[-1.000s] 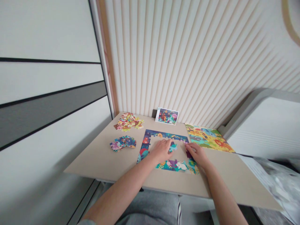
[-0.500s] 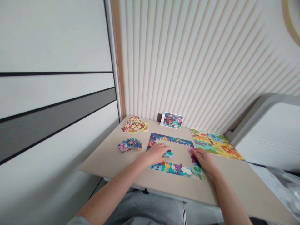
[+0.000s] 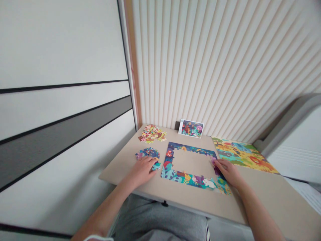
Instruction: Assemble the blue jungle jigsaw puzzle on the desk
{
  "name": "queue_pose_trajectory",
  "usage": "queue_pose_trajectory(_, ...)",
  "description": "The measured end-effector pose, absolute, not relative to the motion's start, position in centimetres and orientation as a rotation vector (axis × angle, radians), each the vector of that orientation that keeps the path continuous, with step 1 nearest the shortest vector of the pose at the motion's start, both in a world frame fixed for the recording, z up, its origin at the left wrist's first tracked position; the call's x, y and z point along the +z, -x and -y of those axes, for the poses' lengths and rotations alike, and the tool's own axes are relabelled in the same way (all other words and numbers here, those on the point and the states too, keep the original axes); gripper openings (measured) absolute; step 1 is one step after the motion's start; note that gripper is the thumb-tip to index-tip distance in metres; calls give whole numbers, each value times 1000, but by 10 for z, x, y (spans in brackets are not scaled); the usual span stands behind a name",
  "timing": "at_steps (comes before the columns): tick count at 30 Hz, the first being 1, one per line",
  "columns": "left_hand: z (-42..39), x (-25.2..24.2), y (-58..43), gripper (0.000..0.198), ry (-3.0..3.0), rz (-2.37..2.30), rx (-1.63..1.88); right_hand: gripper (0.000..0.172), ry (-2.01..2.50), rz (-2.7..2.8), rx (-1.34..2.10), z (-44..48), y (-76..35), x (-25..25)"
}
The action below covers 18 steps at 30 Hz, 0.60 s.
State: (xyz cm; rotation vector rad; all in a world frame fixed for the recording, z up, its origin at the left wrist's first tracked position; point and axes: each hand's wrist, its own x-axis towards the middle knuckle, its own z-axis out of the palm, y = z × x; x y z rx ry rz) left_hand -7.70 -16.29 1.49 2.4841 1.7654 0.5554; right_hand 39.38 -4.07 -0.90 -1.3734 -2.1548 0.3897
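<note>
A jigsaw puzzle border (image 3: pixel 173 146) lies joined on the table as a rectangular frame, its middle showing bare tabletop. My left hand (image 3: pixel 143 170) is left of it, at the near side of a heap of dark blue and purple puzzle pieces (image 3: pixel 147 152). Its fingers are closed on a teal puzzle piece (image 3: pixel 156 166), partly hidden beneath them. On the border's right side, my right hand (image 3: pixel 229 171) rests with thumb and fingers pinched at a purple puzzle piece (image 3: pixel 213 160). My fingers cover part of that side.
Propped against the ribbed wall is a picture card (image 3: pixel 191 128) of the puzzle. A second heap of red and yellow pieces (image 3: pixel 152 134) lies at the back left of the table (image 3: pixel 120 170). An assembled yellow animal puzzle (image 3: pixel 244 154) lies at the right.
My left hand has moved left with the teal puzzle piece, from inside the border to the dark heap. My right hand stays at the border's right side. The view has shifted slightly.
</note>
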Motion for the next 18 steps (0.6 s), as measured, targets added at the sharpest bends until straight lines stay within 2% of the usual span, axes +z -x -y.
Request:
queue_pose_trajectory(2,161,19,86,41,-2497,-1736,577,50,1376,2153,388,40,-395,-10)
queue_pose_trajectory(6,146,25,100,33,-2497,-1855,745,49,1388,2144,380,40,-396,-10)
queue_pose_trajectory(9,126,22,112,47,-2466,-2001,771,50,1388,2144,361,40,-397,-10)
queue_pose_trajectory(11,114,17,121,52,-2436,-1971,671,50,1384,2147,356,39,-397,-11)
queue_pose_trajectory(13,106,13,131,48,-2388,-1887,600,51,1384,2144,354,38,-397,-11)
queue_pose_trajectory(18,103,6,162,48,-2250,-1822,803,51,1394,2128,327,39,-397,-11)
